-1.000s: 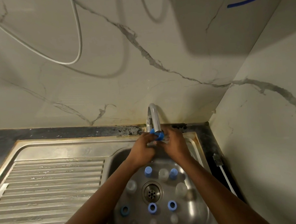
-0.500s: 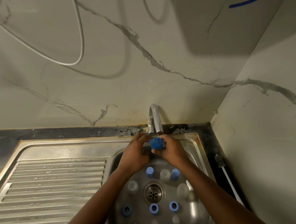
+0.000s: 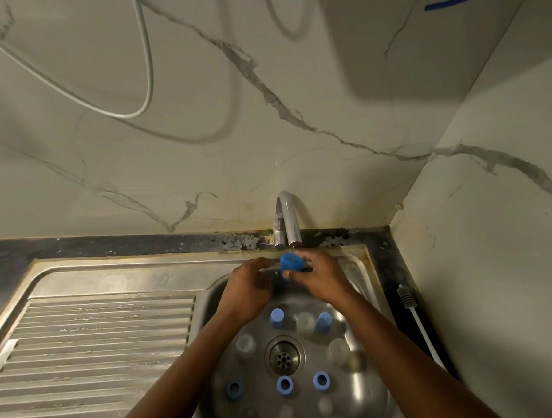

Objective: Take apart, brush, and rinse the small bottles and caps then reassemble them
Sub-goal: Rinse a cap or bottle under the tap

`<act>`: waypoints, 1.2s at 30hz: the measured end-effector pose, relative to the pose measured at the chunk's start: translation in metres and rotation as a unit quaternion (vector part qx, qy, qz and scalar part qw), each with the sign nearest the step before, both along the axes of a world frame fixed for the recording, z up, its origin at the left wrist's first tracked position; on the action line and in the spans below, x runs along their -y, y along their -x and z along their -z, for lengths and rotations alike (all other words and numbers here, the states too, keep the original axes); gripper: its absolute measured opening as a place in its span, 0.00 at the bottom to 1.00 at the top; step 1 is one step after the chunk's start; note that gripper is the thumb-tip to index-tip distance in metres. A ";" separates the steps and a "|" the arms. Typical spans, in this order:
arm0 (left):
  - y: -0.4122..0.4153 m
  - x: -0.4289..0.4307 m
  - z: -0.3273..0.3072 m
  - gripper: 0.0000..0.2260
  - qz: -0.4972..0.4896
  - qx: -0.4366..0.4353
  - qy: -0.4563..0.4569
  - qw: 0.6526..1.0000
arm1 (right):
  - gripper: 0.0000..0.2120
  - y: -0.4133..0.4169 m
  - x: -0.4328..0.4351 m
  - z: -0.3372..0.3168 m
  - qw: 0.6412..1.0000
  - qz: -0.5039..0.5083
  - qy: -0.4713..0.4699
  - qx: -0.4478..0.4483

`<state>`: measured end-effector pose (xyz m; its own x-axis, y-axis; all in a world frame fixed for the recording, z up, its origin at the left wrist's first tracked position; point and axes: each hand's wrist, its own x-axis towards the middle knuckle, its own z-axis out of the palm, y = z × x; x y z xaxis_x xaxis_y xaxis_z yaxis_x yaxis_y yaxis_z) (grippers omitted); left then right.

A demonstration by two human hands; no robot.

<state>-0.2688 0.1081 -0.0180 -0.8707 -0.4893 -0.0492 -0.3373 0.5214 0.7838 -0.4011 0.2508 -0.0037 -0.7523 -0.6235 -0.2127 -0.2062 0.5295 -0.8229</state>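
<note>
Around the drain point(image 3: 284, 358), loose caps point(image 3: 284, 385) and bottles point(image 3: 245, 344).

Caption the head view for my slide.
Right hand holds a blue cap under the faucet, above bottles and caps in the sink.

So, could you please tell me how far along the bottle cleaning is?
Taking apart looks done: loose caps and open bottles sit in the sink. In hand: the right hand holds a blue cap under the tap, left hand alongside. Reassembly remains.
</note>
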 end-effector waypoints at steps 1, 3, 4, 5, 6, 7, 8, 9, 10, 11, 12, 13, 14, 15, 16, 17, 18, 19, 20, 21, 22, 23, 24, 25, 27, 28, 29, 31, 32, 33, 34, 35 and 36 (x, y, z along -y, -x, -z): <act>-0.001 -0.001 -0.001 0.24 0.006 -0.002 -0.006 1.000 | 0.33 0.002 0.000 -0.001 1.000 -0.012 0.005 0.015; -0.001 -0.002 -0.001 0.24 0.014 -0.013 -0.019 1.000 | 0.34 0.002 -0.001 0.001 1.000 -0.023 -0.002 0.015; -0.001 -0.003 -0.001 0.23 0.021 -0.019 -0.021 0.999 | 0.33 0.002 -0.002 0.001 1.000 -0.020 -0.005 0.013; 0.000 -0.004 -0.001 0.23 0.029 -0.025 -0.023 0.999 | 0.30 0.002 -0.001 0.001 1.000 -0.017 -0.001 0.022; 0.000 -0.006 -0.001 0.23 0.037 -0.035 -0.031 0.998 | 0.27 0.002 0.000 0.002 0.999 -0.017 0.010 0.045; 0.001 -0.007 -0.002 0.24 0.039 -0.046 -0.047 0.997 | 0.24 0.001 0.001 0.002 0.997 -0.015 0.018 0.070; 0.003 -0.009 -0.002 0.24 0.037 -0.058 -0.063 0.996 | 0.22 -0.001 0.003 0.002 0.996 -0.005 0.022 0.090; 0.004 -0.010 -0.003 0.24 0.032 -0.070 -0.076 0.994 | 0.21 -0.003 0.004 0.001 0.993 0.014 0.028 0.114; 0.005 -0.011 -0.005 0.24 0.027 -0.079 -0.086 0.993 | 0.21 -0.004 0.005 0.000 0.986 0.041 0.043 0.154; 0.006 -0.012 -0.007 0.24 0.023 -0.088 -0.096 0.991 | 0.20 -0.006 0.005 -0.001 0.973 0.071 0.067 0.209; 0.007 -0.012 -0.009 0.24 0.020 -0.096 -0.107 0.989 | 0.20 -0.008 0.006 -0.002 0.953 0.100 0.093 0.270; 0.008 -0.012 -0.011 0.23 0.017 -0.105 -0.114 0.988 | 0.20 -0.010 0.006 -0.003 0.929 0.124 0.116 0.328; 0.008 -0.012 -0.012 0.22 0.012 -0.113 -0.117 0.987 | 0.21 -0.011 0.006 -0.004 0.905 0.139 0.133 0.378; 0.008 -0.011 -0.014 0.21 0.006 -0.118 -0.116 0.986 | 0.21 -0.011 0.005 -0.005 0.884 0.146 0.145 0.419; 0.008 -0.011 -0.016 0.21 0.003 -0.121 -0.115 0.986 | 0.21 -0.011 0.004 -0.006 0.868 0.146 0.155 0.449; 0.009 -0.011 -0.018 0.21 0.005 -0.124 -0.111 0.986 | 0.22 -0.010 0.003 -0.006 0.854 0.143 0.166 0.472; 0.009 -0.010 -0.020 0.20 0.011 -0.126 -0.107 0.986 | 0.22 -0.010 0.002 -0.007 0.841 0.144 0.178 0.490; 0.010 -0.010 -0.021 0.19 0.016 -0.126 -0.106 0.986 | 0.23 -0.009 0.001 -0.007 0.827 0.148 0.194 0.506; 0.010 -0.010 -0.022 0.19 0.017 -0.124 -0.108 0.986 | 0.23 -0.009 0.000 -0.006 0.812 0.154 0.212 0.521; 0.011 -0.009 -0.022 0.19 0.015 -0.123 -0.113 0.986 | 0.23 -0.009 -0.001 -0.005 0.797 0.160 0.231 0.535; 0.011 -0.009 -0.023 0.19 0.017 -0.123 -0.115 0.986 | 0.23 -0.009 -0.001 -0.005 0.784 0.166 0.248 0.544; 0.011 -0.009 -0.022 0.19 0.021 -0.125 -0.111 0.986 | 0.23 -0.009 -0.002 -0.005 0.776 0.170 0.262 0.548; 0.011 -0.009 -0.021 0.18 0.026 -0.126 -0.105 0.986 | 0.23 -0.010 -0.002 -0.005 0.773 0.173 0.270 0.547; 0.010 -0.009 -0.020 0.18 0.027 -0.126 -0.102 0.986 | 0.23 -0.011 -0.001 -0.006 0.778 0.176 0.270 0.539; 0.008 -0.008 -0.017 0.17 0.019 -0.128 -0.111 0.985 | 0.20 -0.013 0.000 -0.008 0.820 0.182 0.249 0.481; 0.006 -0.008 -0.015 0.17 0.011 -0.126 -0.117 0.985 | 0.19 -0.014 0.002 -0.010 0.855 0.179 0.230 0.430; 0.004 -0.007 -0.013 0.18 0.002 -0.122 -0.122 0.985 | 0.17 -0.015 0.003 -0.011 0.891 0.168 0.206 0.368; 0.001 -0.006 -0.010 0.18 -0.010 -0.110 -0.129 0.985 | 0.16 -0.017 0.005 -0.014 0.959 0.122 0.137 0.215; 0.000 -0.006 -0.008 0.18 -0.010 -0.105 -0.131 0.986 | 0.16 -0.017 0.005 -0.015 0.981 0.093 0.100 0.135; -0.001 -0.006 -0.007 0.17 -0.007 -0.101 -0.132 0.986 | 0.19 -0.017 0.006 -0.016 0.993 0.070 0.072 0.070; -0.002 -0.006 -0.007 0.17 -0.005 -0.097 -0.133 0.986 | 0.23 -0.017 0.006 -0.017 0.996 0.060 0.054 0.025; -0.002 -0.007 -0.007 0.17 -0.004 -0.094 -0.136 0.986 | 0.27 -0.017 0.007 -0.018 0.997 0.063 0.048 -0.004; -0.002 -0.007 -0.008 0.17 -0.003 -0.092 -0.141 0.986 | 0.29 -0.017 0.007 -0.018 0.996 0.071 0.048 -0.024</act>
<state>-0.2663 0.1154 -0.0104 -0.8743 -0.4849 -0.0244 -0.1778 0.2731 0.9454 -0.3842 0.2438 0.0147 -0.8423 -0.5260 -0.1182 -0.1759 0.4753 -0.8621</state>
